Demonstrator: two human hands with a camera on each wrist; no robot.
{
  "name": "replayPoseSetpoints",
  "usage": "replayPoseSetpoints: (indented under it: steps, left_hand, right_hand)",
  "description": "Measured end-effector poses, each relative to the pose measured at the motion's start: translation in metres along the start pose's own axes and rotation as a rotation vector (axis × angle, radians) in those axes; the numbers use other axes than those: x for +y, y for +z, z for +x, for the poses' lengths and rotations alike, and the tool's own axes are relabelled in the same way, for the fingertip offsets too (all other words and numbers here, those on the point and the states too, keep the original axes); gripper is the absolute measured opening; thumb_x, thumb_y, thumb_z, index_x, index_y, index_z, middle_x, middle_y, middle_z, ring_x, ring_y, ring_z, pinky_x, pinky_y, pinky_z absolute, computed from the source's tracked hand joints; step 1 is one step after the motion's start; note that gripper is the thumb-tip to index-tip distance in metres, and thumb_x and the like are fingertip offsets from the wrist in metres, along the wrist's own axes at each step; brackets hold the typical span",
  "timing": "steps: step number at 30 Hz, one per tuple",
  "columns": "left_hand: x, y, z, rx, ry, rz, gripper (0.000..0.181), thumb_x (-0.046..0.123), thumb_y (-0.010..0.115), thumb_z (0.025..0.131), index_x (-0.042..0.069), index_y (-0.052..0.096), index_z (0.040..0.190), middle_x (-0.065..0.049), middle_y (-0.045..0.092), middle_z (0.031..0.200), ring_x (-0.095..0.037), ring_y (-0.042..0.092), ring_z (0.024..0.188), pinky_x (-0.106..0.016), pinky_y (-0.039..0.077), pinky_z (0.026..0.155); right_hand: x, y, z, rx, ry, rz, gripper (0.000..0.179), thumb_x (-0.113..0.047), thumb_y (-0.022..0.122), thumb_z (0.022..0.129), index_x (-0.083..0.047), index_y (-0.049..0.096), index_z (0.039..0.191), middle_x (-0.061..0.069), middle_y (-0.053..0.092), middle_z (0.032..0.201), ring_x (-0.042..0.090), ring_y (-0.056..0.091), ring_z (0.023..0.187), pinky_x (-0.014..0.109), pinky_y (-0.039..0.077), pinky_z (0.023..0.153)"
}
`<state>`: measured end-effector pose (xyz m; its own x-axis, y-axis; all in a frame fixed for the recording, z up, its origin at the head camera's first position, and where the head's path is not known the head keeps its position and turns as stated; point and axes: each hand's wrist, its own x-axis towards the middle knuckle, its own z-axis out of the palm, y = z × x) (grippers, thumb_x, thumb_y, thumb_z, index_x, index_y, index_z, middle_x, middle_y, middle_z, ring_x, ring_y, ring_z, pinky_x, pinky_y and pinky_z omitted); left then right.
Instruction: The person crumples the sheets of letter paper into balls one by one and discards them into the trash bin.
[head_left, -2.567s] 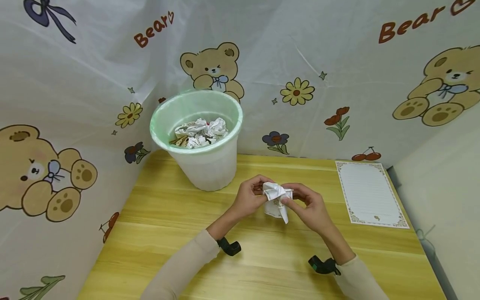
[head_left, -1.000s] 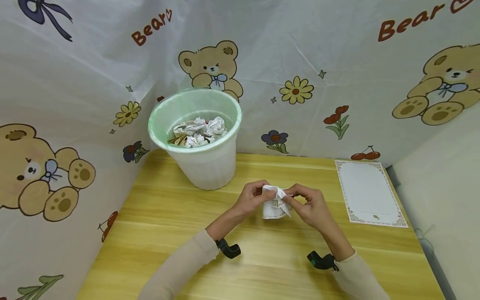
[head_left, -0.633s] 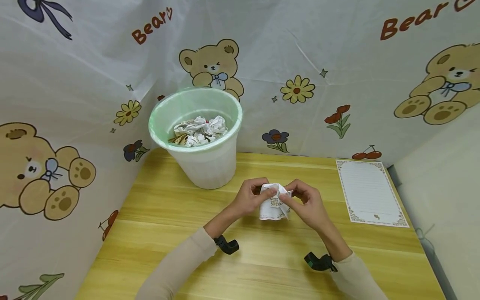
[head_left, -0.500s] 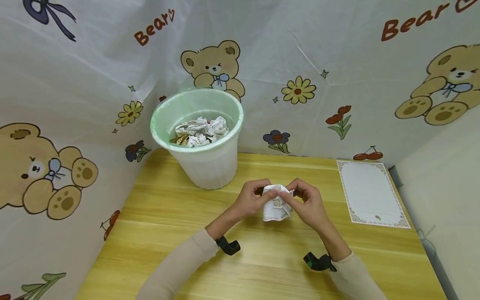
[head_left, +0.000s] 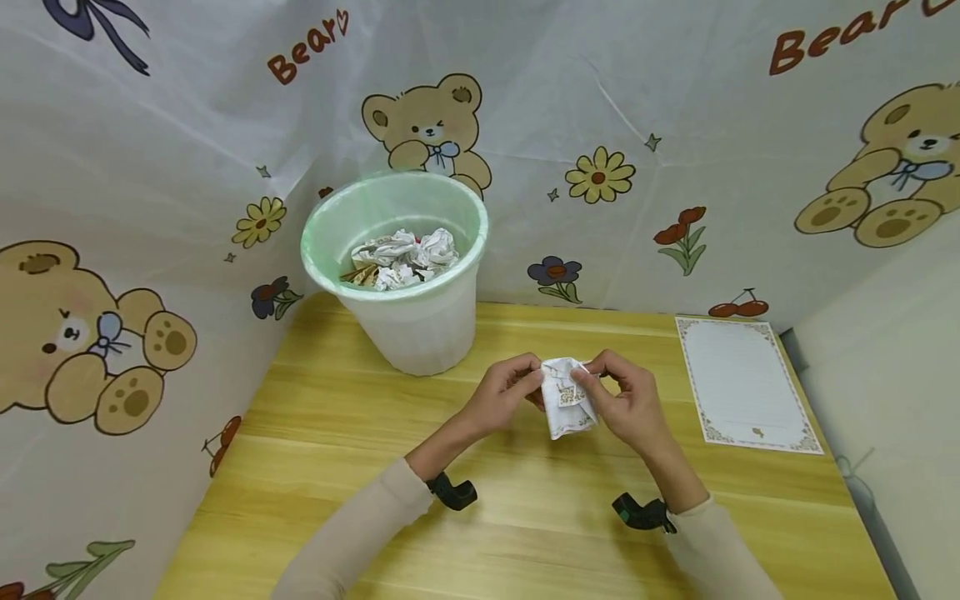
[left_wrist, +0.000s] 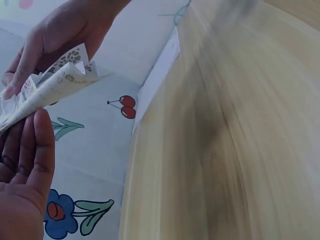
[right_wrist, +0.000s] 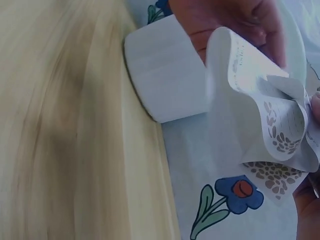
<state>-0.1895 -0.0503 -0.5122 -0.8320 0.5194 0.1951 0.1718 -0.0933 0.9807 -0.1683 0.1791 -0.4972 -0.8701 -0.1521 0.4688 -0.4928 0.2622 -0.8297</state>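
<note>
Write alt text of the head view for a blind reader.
A person's left hand and right hand hold a folded paper over a wooden table. A bin with crumpled paper inside stands back left; a lined sheet lies at right.

Bin [head_left: 423, 329] beyond left hand [head_left: 497, 396], near tabletop [head_left: 542, 533] free

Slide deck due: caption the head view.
Left hand and right hand hold a folded sheet over a table near a bin of crumpled paper.

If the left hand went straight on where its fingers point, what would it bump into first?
The paper that the left hand touches, then probably the right hand beyond it, though depth is hard to judge.
</note>
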Motion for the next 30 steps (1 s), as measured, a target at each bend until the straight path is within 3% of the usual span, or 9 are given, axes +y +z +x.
replayPoseSetpoints:
  steps: [4,8,11,15,19,22,26,30]
  left_hand:
    - [-0.003,-0.004,-0.005,-0.067,0.009,-0.096,0.029,0.007,0.037,0.114,-0.013,0.058,0.110,-0.041,0.063,0.102,-0.009,0.074,0.084,-0.038,0.068,0.081]
    - [-0.007,-0.006,-0.008,-0.103,0.059,-0.177,0.017,-0.002,0.050,0.111,-0.016,0.057,0.117,-0.044,0.063,0.109,-0.010,0.076,0.089,-0.041,0.069,0.083]
    - [-0.009,-0.005,-0.008,-0.107,0.071,-0.218,0.024,0.003,0.063,0.108,-0.017,0.058,0.120,-0.028,0.070,0.110,-0.011,0.077,0.094,-0.043,0.069,0.084]
    - [-0.011,-0.004,-0.008,-0.103,0.025,-0.257,0.052,0.026,0.075,0.102,-0.019,0.057,0.122,0.001,0.074,0.108,-0.009,0.076,0.097,-0.035,0.068,0.084]
    - [-0.013,0.000,-0.008,-0.083,-0.006,-0.239,0.071,0.042,0.078,0.093,-0.020,0.058,0.122,0.005,0.072,0.106,-0.006,0.075,0.093,-0.030,0.067,0.081]
    - [-0.013,0.003,-0.009,-0.051,0.012,-0.157,0.062,0.041,0.080,0.095,-0.014,0.064,0.119,-0.005,0.072,0.106,-0.005,0.074,0.092,-0.032,0.068,0.080]
    - [-0.013,0.006,-0.009,-0.025,0.028,-0.049,0.032,0.024,0.078,0.101,-0.005,0.070,0.112,-0.022,0.070,0.106,-0.004,0.073,0.090,-0.034,0.068,0.077]
    - [-0.011,0.006,-0.008,-0.017,0.029,-0.015,0.014,0.009,0.076,0.101,-0.003,0.071,0.107,-0.023,0.069,0.100,-0.005,0.071,0.082,-0.035,0.067,0.070]
  right_hand:
    - [0.001,0.004,-0.002,-0.006,-0.034,-0.012,0.023,0.009,0.074,0.095,-0.010,0.069,0.085,0.006,0.072,0.081,0.007,0.062,0.078,0.017,0.051,0.074]
    - [0.004,0.007,-0.004,0.003,-0.016,0.141,0.022,0.017,0.069,0.095,-0.003,0.067,0.085,0.004,0.069,0.081,0.006,0.062,0.077,0.017,0.052,0.070]
    - [0.004,0.009,-0.006,0.002,-0.003,0.288,0.020,0.022,0.063,0.094,0.004,0.063,0.086,0.000,0.067,0.083,0.006,0.061,0.074,0.020,0.052,0.064]
    - [0.002,0.012,-0.007,-0.028,-0.019,0.387,0.019,0.024,0.060,0.095,0.006,0.061,0.087,-0.005,0.067,0.085,0.007,0.059,0.071,0.024,0.049,0.058]
    - [-0.001,0.017,-0.008,-0.050,-0.063,0.363,0.020,0.021,0.061,0.096,0.003,0.063,0.088,0.001,0.064,0.084,0.010,0.058,0.072,0.024,0.050,0.060]
    - [-0.002,0.020,-0.008,-0.061,-0.078,0.301,0.022,0.019,0.063,0.096,-0.001,0.065,0.088,0.005,0.064,0.084,0.010,0.060,0.078,0.021,0.053,0.070]
    - [-0.001,0.022,-0.012,-0.076,-0.067,0.248,0.026,0.021,0.065,0.095,-0.004,0.067,0.088,0.007,0.066,0.083,0.008,0.062,0.084,0.019,0.055,0.079]
    - [-0.003,0.021,-0.014,-0.081,-0.029,0.231,0.025,0.020,0.066,0.095,-0.005,0.068,0.089,0.005,0.068,0.085,0.007,0.064,0.085,0.019,0.056,0.078]
